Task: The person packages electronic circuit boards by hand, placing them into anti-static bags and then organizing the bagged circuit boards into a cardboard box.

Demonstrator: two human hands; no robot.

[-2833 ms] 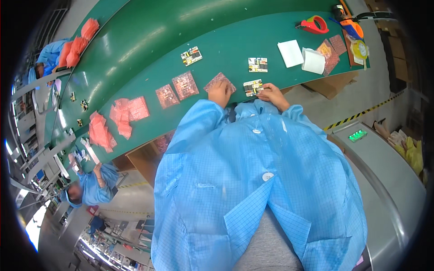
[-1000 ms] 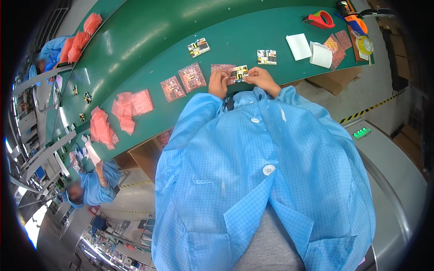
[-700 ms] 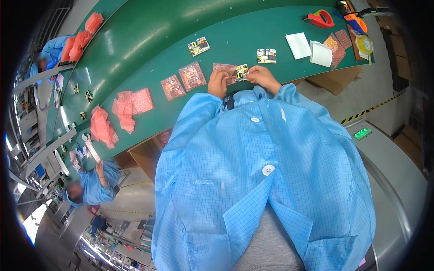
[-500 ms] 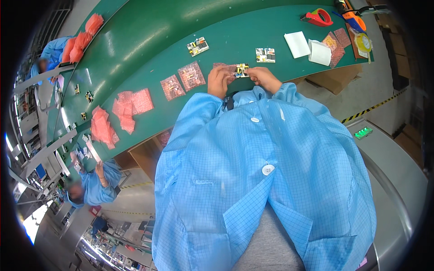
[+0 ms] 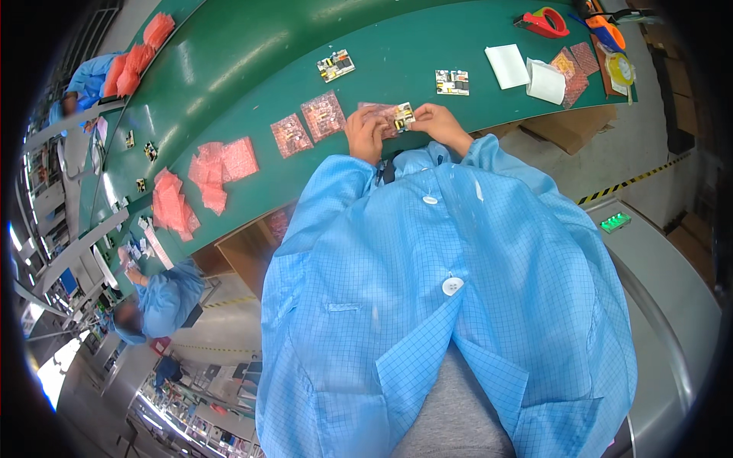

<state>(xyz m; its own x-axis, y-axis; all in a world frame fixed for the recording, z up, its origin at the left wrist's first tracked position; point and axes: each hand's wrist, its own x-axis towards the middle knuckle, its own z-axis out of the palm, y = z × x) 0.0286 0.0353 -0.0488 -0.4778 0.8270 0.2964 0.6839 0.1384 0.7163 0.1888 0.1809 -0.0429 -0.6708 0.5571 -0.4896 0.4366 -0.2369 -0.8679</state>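
Between my two hands, a circuit board (image 5: 403,117) sits partly inside a pink bubble-wrap bag (image 5: 388,112). My left hand (image 5: 365,134) is closed on the bag. The fingers of my right hand (image 5: 438,124) pinch the board's right end, which sticks out of the bag. To the left lie two boards in pink bubble bags, one nearer bagged board (image 5: 323,116) and one farther left bagged board (image 5: 291,136). Beyond my hands lies a bare circuit board (image 5: 336,66); another bare board (image 5: 452,82) rests to the right.
Empty-looking pink bubble bags (image 5: 174,204) are piled on the green table (image 5: 263,91) at left. White sheets (image 5: 507,66), a red tape dispenser (image 5: 544,23) and yellow tape (image 5: 620,69) occupy the right end. A co-worker in blue (image 5: 164,301) works at lower left; another person (image 5: 88,80) is farther off.
The board has gone further into the bubble bag, moving slightly left, with less of it showing. My right hand has followed it. The near co-worker's arms have moved.
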